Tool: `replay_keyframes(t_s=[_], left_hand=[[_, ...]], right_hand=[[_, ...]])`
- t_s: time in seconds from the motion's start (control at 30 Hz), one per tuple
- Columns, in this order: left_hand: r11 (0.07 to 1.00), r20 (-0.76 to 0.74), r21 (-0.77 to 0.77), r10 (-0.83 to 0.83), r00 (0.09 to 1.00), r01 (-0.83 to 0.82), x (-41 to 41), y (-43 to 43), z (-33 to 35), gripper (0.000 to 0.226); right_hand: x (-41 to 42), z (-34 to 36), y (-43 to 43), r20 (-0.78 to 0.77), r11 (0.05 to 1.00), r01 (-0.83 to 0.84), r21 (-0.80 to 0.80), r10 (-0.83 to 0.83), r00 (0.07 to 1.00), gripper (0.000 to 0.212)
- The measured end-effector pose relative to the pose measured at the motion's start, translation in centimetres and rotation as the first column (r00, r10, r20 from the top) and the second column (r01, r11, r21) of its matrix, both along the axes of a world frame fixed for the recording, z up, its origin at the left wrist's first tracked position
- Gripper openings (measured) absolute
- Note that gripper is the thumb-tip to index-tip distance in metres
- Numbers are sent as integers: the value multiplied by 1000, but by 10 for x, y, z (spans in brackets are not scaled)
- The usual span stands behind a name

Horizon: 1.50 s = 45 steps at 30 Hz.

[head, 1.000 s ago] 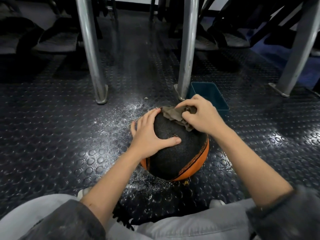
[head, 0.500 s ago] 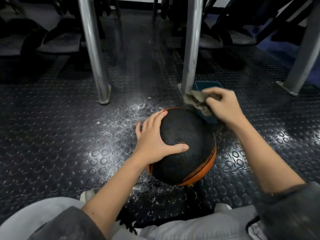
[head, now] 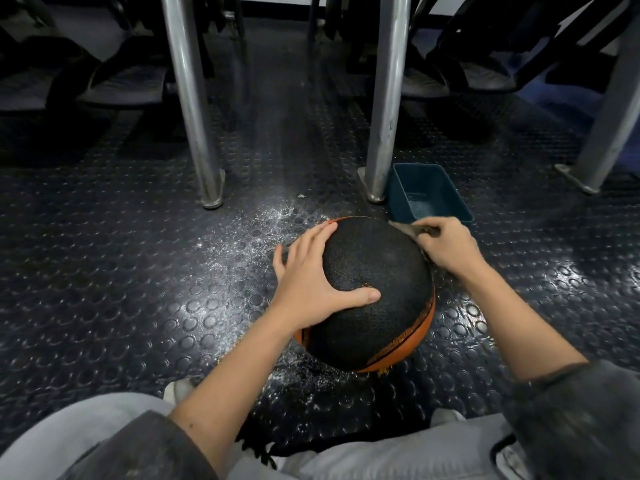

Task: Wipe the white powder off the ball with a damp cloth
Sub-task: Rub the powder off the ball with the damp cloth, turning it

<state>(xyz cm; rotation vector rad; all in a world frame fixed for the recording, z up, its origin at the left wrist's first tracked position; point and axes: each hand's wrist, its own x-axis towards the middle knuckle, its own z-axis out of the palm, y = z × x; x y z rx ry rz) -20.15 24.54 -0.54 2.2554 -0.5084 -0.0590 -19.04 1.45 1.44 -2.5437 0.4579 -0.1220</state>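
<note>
While left grip spreads flat on pebbled ball, right grip clutches crumpled cloth.

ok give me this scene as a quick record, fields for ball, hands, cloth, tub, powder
ball: black and orange, on the studded floor
left hand: spread open on the ball's left side
right hand: grips the cloth at the ball's upper right edge
container: blue tub behind the ball, beside a metal leg
residue: white powder on the floor left of the ball
</note>
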Motion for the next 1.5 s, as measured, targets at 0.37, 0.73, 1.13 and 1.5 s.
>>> replay_keyframes(t_s=[0.37,0.73,1.13,1.5], left_hand=[[997,6,2,71,997,-71,4,0,-4,123],[993,-74,-46,105,992,-109,4,0,0,113],[955,-139,-20,291,947,-297,3,-14,-1,103],[989,-219,-10,-143,965,144,3,-2,12,127]], right_hand=[[-2,51,74,311,958,-282,52,253,916,32],[-23,13,11,-12,993,105,53,-104,994,27],[-52,18,81,362,995,-55,82,22,932,32],[-60,-27,36,238,798,386,463,-531,813,28]])
